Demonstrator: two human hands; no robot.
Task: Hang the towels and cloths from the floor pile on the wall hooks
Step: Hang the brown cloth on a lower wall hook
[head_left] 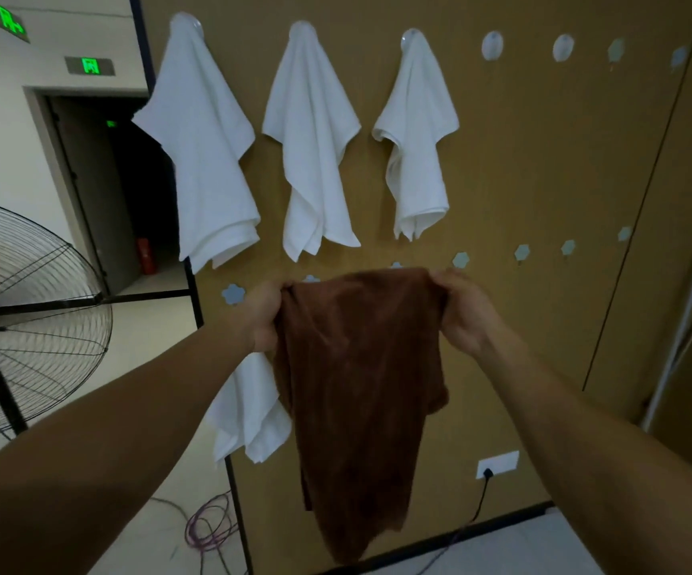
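Note:
I hold a brown cloth (357,392) up in front of the tan wall panel (523,159). My left hand (263,315) grips its top left corner and my right hand (462,311) grips its top right corner, so the cloth hangs down between them. Its top edge sits at the lower row of small flower-shaped hooks (233,293), partly hiding two of them. Three white towels (207,151) (311,143) (417,139) hang from round hooks in the upper row. Another white towel (249,412) hangs lower left, partly behind the brown cloth. The floor pile is out of view.
Bare round hooks (492,44) continue to the right in the upper row, and bare small hooks (522,251) in the lower row. A standing fan (24,321) is at the left. A mop handle (684,321) leans at the right. Cables (207,529) lie on the floor below a wall socket (497,463).

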